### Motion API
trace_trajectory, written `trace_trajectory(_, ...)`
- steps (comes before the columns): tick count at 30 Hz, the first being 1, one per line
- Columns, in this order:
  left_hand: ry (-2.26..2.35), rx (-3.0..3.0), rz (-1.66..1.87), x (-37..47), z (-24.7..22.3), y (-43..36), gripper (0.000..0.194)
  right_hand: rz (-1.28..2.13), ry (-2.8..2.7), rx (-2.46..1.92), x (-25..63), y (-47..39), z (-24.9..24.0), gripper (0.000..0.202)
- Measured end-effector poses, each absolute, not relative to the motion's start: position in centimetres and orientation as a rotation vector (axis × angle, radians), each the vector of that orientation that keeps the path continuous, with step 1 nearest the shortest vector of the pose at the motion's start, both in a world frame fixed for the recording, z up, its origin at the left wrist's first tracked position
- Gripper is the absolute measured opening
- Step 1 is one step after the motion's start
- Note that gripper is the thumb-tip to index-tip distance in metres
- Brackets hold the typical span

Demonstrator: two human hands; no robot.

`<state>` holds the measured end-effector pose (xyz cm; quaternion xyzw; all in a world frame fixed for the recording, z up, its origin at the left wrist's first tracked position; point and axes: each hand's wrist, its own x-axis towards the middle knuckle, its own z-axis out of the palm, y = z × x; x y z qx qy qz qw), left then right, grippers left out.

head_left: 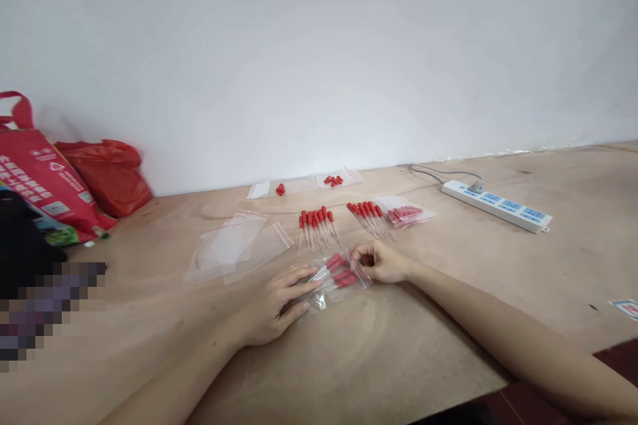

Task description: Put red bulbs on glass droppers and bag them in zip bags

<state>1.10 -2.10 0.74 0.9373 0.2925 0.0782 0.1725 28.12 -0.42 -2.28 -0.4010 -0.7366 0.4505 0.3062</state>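
A pale wall (319,60) backs the wooden worktop (399,358). Toward its front edge lies a shiny clear bag (327,284), slanting rightward and away — red dropper bulbs (343,277) inside face the right hand (381,262), which pinches its end; the left hand (284,302), fingers loosely spread, rests on the other.

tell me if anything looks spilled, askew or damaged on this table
Nothing looks spilled or visibly damaged. The flat bags on the left overlap at uneven angles, a bit untidy but hardly odd. The filled bag between the left hand and right hand shows no clear tear.
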Motion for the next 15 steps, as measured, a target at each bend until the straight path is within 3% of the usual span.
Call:
trace_trajectory(4, 0.822, 2.656, 0.254, 1.1, 0.7, -2.0, 0.039, 1.271, -1.859, -1.17, 28.5, 0.5, -1.8, 0.012)
trace_trajectory(10, 0.749, 2.656, 0.253, 1.1, 0.9, -1.9, 0.035, 0.59, -1.746, -1.657, 27.1, 4.7, -0.6, 0.011)
trace_trajectory(15, 0.724, 2.616, 0.203, 0.9, 1.2, -2.0, 0.035, 0.439, -1.745, -1.828, 24.0, 8.0, -0.1, 0.025)
